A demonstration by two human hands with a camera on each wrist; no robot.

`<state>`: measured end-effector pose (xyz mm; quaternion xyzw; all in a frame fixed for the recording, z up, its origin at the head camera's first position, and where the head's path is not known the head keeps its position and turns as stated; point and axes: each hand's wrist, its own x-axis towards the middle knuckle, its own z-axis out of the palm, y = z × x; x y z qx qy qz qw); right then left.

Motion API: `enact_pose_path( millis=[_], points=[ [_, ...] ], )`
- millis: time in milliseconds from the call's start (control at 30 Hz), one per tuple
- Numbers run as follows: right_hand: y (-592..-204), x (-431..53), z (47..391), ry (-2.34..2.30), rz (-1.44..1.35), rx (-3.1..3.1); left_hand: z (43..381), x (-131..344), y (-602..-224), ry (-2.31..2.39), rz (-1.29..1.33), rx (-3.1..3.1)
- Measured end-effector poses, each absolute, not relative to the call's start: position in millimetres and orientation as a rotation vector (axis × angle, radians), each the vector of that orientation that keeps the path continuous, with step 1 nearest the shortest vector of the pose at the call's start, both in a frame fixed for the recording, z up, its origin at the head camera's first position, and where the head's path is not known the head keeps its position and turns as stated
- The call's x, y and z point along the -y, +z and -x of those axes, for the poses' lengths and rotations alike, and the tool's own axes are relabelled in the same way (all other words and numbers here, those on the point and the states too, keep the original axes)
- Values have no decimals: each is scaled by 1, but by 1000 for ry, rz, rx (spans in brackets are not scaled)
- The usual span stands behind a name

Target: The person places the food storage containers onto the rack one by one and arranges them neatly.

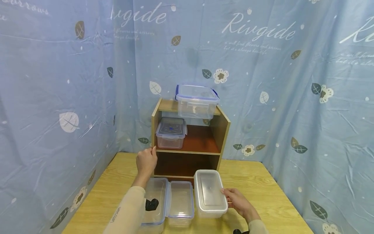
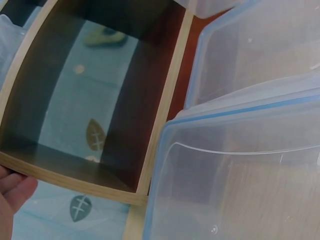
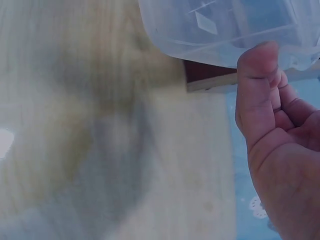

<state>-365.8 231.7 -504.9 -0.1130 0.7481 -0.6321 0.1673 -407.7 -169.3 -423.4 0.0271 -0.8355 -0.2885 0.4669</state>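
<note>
My left hand (image 1: 146, 161) holds the left side edge of a small wooden shelf (image 1: 224, 128). In the left wrist view its fingers (image 2: 20, 192) lie at the shelf's edge, the rest of the hand being cut off. On the right, my right hand (image 1: 238, 203) grips the right side of a clear plastic food container with a white-rimmed lid (image 1: 208, 188), raised above the table in front of the shelf. Up close in the right wrist view, the thumb (image 3: 257, 60) presses on that container's wall (image 3: 215, 30).
Two clear containers with blue rims, a larger one (image 1: 157, 185) and a smaller one (image 1: 181, 201), stand before the shelf on the wooden table (image 1: 257, 182). A lidded container (image 1: 170, 133) sits on the middle level. A blue-clipped box (image 1: 197, 105) rests on top. Patterned curtains surround the table.
</note>
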Motion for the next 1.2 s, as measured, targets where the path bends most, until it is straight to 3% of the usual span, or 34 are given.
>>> enact_pose_path(
  millis=[1200],
  points=[
    [-395, -212, 363, -1909, 428, -2255, 411, 171, -426, -693, -77, 2049]
  ],
)
